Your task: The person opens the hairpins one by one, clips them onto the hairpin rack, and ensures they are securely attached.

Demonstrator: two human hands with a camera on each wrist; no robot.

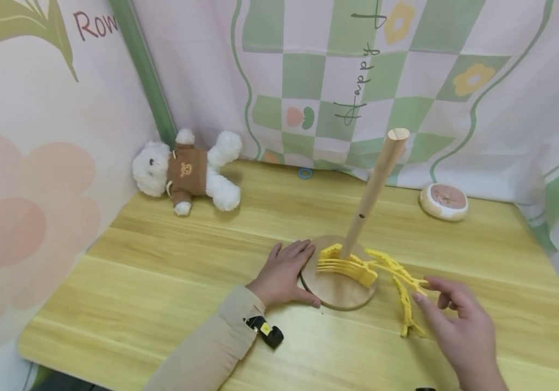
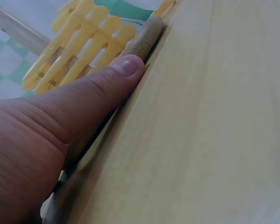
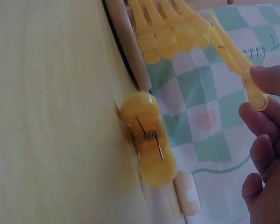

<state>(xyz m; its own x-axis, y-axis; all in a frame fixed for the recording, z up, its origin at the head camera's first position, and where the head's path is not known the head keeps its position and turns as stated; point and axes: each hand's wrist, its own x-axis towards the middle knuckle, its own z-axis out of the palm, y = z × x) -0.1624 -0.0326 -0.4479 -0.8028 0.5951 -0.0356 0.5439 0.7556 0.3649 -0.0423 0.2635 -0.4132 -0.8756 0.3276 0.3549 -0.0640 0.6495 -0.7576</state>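
Observation:
My left hand [image 1: 283, 274] rests at the left rim of a round wooden base [image 1: 343, 298], fingers spread and thumb laid straight along its edge. An upright wooden post [image 1: 369, 201] rises from this base. Around the post's foot sits a curved row of yellow clothespins [image 1: 343, 269]. With thumb and index finger, my right hand [image 1: 467, 323] pinches the handle end of a yellow clothespin [image 3: 238, 53], whose other end meets the row's right end. Below it, more yellow clothespins [image 1: 404, 309] stand out to the right of the base; a metal spring shows on one clothespin [image 3: 151, 140] in the right wrist view.
A white plush bear [image 1: 191, 174] in a brown top lies at the back left of the wooden table [image 1: 162, 271]. A small blue ring [image 1: 305, 173] is near the back edge. At the back right sits a rounded cream-and-pink object [image 1: 444, 201]. Patterned cloth [image 1: 304, 81] hangs behind.

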